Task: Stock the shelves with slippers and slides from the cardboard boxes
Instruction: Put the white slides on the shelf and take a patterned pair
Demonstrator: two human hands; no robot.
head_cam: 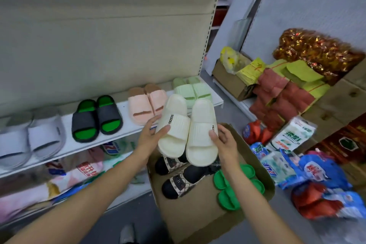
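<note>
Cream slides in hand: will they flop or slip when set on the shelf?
The cream slides look thick and moulded, so probably stiff and light. Left hand and right hand hold them by the edges without sagging. Flat soles should sit steady on the shelf.

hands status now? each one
Left hand: grips the left cream slide.
Right hand: grips the right cream slide.

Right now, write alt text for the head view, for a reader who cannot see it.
Both hands, left and right, hold a pair of cream slides above a cardboard box containing black patterned slides and green slides. Four pairs already line the white shelf behind.
</note>
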